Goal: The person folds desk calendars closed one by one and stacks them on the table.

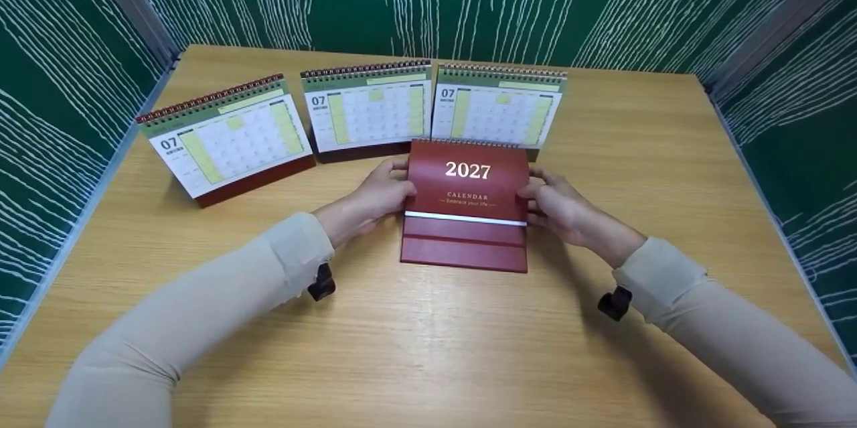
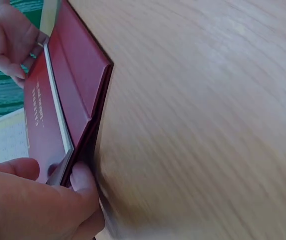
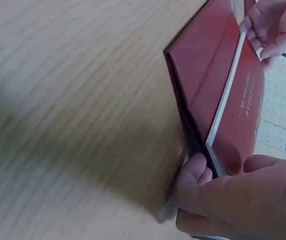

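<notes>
A red desk calendar [image 1: 466,180] with "2027" in pale print on its cover stands tilted back in front of me, its spiral binding along the top. My left hand [image 1: 385,195] grips its left edge, thumb on the cover and fingers behind. On the opposite edge my right hand [image 1: 559,207] holds it the same way. Both wrist views show the thumb on the red cover [image 2: 45,117] and fingers around the side of the folded red base [image 3: 202,65]. The pages form a white strip below the cover.
Three open desk calendars showing "07" stand behind: one angled at the left [image 1: 231,147], one in the middle [image 1: 371,113], one at the right [image 1: 499,106], partly hidden by the red one. All are on a wooden table [image 1: 428,347] between green panels [image 1: 495,6] with white lines.
</notes>
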### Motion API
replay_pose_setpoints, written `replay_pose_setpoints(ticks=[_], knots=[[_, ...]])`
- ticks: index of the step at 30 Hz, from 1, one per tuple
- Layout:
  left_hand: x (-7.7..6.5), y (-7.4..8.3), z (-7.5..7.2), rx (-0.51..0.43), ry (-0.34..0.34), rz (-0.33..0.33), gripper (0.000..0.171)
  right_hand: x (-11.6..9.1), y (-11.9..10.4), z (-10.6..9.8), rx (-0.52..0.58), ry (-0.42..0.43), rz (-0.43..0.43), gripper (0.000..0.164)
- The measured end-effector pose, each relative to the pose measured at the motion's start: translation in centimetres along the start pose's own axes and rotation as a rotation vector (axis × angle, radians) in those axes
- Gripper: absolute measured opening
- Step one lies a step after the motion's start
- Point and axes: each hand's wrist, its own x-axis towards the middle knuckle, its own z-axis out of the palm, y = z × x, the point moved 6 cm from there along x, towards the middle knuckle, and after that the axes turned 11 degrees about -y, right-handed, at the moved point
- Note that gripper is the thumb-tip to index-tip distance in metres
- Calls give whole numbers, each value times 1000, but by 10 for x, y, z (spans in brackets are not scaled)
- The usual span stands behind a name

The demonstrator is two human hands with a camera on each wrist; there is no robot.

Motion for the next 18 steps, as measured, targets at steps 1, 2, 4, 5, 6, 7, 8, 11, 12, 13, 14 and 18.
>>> replay_pose_setpoints(ticks=[1, 2, 4, 5, 6, 7, 8, 11, 12, 13, 14, 18], knots=[[0, 0, 0, 9, -3, 11, 63, 0, 0, 0, -13, 5, -7, 70], [0, 0, 1, 18, -7, 24, 64, 1, 1, 0, -27, 13, -15, 70], [0, 0, 1, 35, -16, 47, 66, 2, 1, 0, -50, 23, -34, 71], [0, 0, 1, 46, -17, 56, 66, 2, 1, 0, -62, 29, -45, 71], [1, -1, 1, 56, -16, 61, 66, 3, 1, 0, -75, 36, -52, 71], [1, -1, 2, 61, -15, 67, 66, 3, 1, 0, -88, 43, -58, 71], [2, -1, 2, 67, -12, 70, 66, 3, 1, 0, -100, 52, -63, 71], [4, -2, 2, 90, -2, 77, 63, 4, 0, -1, -124, 80, -75, 69], [4, -2, 2, 91, 2, 80, 62, 4, 0, -1, -127, 88, -79, 68], [5, -2, 2, 94, 8, 81, 61, 4, 0, -1, -129, 95, -84, 67], [5, -2, 2, 97, 14, 83, 60, 4, 0, -2, -133, 102, -88, 66], [6, -3, 1, 107, 40, 101, 59, 4, -1, -3, -152, 121, -104, 64]])
